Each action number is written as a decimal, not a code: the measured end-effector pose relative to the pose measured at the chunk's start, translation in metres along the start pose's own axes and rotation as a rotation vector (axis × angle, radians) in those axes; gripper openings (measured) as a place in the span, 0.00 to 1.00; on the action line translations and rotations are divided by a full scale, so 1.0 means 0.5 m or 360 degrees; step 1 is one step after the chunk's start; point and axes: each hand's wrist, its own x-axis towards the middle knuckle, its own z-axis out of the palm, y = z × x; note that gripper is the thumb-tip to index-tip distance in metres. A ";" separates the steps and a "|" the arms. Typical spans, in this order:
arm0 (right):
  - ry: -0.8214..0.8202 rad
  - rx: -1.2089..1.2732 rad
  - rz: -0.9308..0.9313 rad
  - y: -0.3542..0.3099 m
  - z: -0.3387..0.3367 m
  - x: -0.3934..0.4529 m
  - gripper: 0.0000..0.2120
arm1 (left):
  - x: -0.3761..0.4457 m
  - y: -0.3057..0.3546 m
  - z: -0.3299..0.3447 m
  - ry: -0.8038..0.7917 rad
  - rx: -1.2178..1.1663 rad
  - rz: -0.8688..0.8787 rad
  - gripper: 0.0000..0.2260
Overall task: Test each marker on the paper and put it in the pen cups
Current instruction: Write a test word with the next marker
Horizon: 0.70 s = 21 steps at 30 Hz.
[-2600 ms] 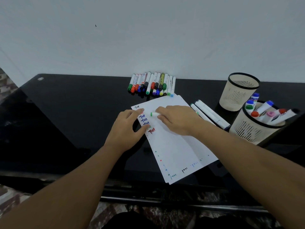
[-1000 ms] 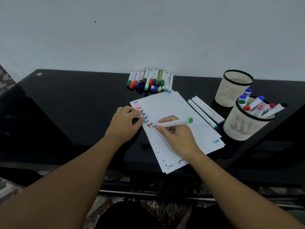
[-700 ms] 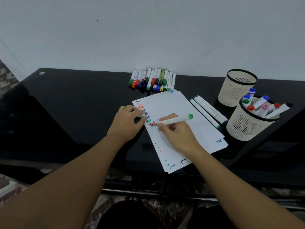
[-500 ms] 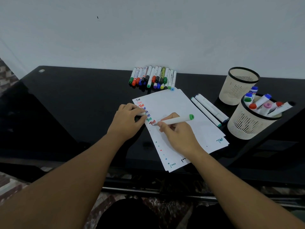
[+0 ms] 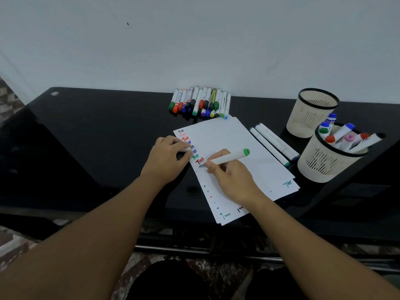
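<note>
My right hand [image 5: 232, 179] grips a white marker [image 5: 229, 157] with a green end, its tip touching the white paper [image 5: 229, 135] just below a column of coloured "Test" words. My left hand [image 5: 167, 158] rests on the paper's left edge and pinches a small white marker cap [image 5: 186, 149]. A row of several unsorted markers [image 5: 200, 101] lies at the back by the wall. At the right, the near pen cup [image 5: 324, 163] holds several markers; the far pen cup [image 5: 311, 113] shows nothing inside.
Three white markers [image 5: 273, 144] lie side by side between the paper and the cups. The black glossy table [image 5: 97, 131] runs to a white wall behind. The near cup stands close to the table's front right edge.
My right hand took the green marker from the paper's top, turned it tip-down and brought the tip to the spot under the red word. My left hand stayed on the paper's edge with the cap.
</note>
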 end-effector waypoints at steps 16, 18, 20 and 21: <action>0.0009 0.0065 0.0021 -0.005 -0.009 -0.012 0.05 | -0.001 0.002 0.000 -0.0019 0.0003 -0.0025 0.10; 0.0021 0.0125 0.0052 -0.006 -0.009 -0.012 0.05 | 0.000 0.002 -0.001 -0.0015 0.0002 -0.0025 0.11; 0.0019 0.0095 0.0052 -0.006 -0.008 -0.010 0.05 | -0.001 0.003 -0.001 -0.0009 -0.0002 -0.0019 0.11; 0.0021 0.0073 0.0048 -0.007 -0.008 -0.009 0.05 | -0.001 0.003 -0.001 -0.0004 -0.0001 -0.0015 0.10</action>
